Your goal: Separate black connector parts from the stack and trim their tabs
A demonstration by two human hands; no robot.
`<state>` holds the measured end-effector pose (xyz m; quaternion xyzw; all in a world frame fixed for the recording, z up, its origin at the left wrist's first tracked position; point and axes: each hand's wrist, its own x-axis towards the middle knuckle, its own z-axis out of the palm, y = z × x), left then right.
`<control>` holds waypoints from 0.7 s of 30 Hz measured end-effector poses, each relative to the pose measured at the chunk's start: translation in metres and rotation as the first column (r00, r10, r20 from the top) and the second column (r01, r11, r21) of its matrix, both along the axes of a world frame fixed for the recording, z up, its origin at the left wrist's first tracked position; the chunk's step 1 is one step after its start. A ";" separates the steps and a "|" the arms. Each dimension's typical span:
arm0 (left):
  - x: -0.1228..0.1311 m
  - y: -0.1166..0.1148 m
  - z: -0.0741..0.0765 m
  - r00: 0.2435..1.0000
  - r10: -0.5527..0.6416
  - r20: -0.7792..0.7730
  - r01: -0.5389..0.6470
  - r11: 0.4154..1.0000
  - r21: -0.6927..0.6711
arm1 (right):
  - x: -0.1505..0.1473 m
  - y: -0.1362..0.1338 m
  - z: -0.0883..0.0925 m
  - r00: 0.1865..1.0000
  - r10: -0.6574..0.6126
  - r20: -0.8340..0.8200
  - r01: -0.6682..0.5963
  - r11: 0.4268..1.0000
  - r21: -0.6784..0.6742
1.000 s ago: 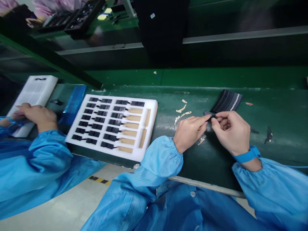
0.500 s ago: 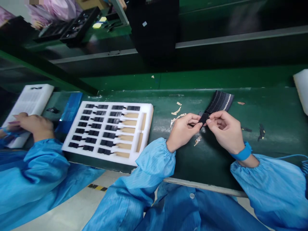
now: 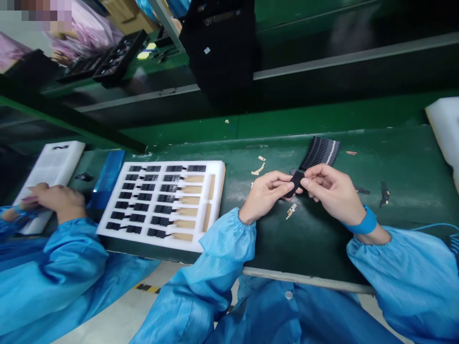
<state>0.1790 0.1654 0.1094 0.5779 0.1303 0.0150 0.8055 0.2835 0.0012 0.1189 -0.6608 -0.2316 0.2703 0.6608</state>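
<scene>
Between my two hands is a small flat black part, pinched above the green bench. My left hand grips its lower left side with thumb and fingers. The fingertips of my right hand close on its right edge; a blue band circles that wrist. Just behind the hands lies a ribbed stack of thin black parts with a pale stripe across it. Small beige scraps lie beside my left hand. My fingers cover some of the held part.
A white foam tray with rows of black parts sits to the left. Beyond it, a co-worker's hands rest at a white foam block. Loose black pieces and a blue cord are at right. A green post slants across the left.
Both hands keep hold of the black part, which has turned so more of its flat face shows. The view has shifted slightly.
</scene>
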 end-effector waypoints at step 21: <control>0.000 0.006 0.000 0.975 -0.151 -0.163 0.084 0.930 -0.359 | -0.002 -0.002 -0.004 1.000 0.009 0.004 -0.009 0.994 0.108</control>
